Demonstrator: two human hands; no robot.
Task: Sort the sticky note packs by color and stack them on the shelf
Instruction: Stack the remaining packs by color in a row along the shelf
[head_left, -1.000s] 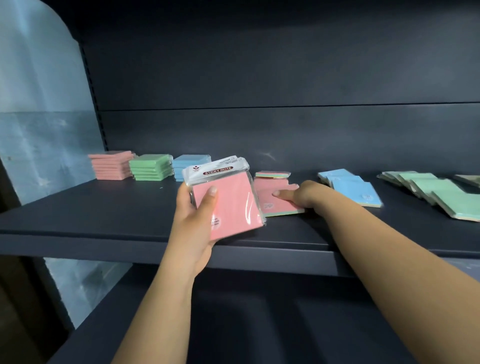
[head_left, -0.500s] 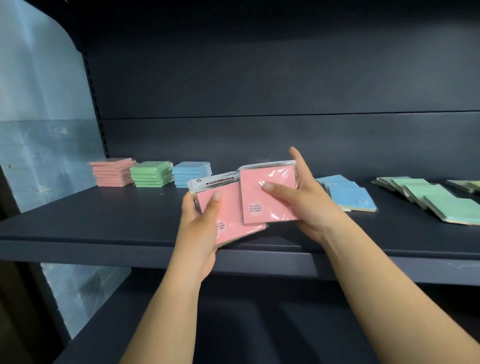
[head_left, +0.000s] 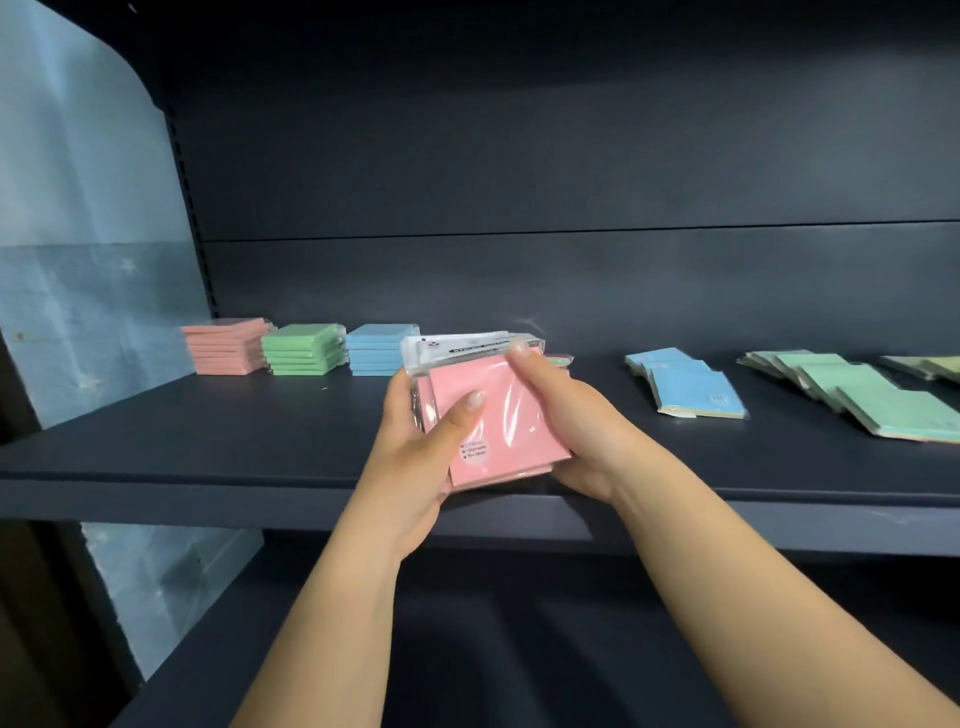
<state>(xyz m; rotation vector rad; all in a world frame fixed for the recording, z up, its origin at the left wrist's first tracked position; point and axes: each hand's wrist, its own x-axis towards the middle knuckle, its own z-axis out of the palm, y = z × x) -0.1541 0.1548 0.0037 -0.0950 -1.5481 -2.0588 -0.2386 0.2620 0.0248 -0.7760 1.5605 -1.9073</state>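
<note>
done: pink stack (head_left: 224, 345), green stack (head_left: 303, 349), blue stack (head_left: 381, 349) at frame left | in hand: pink packs (head_left: 498, 426) grasped by left hand (head_left: 415, 457) and right hand (head_left: 576, 421) fingers | left: loose blue packs (head_left: 691, 384), loose green packs (head_left: 857, 389) at right

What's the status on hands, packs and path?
Left hand and right hand both grip pink packs, held together above shelf edge. Pink stack far left. Nothing in between.

Pale blue wall (head_left: 78, 218) at left.

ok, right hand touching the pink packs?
Touching. Head view: right hand grips the pink sticky note packs, fingertip on their top edge; left hand holds them too.
</note>
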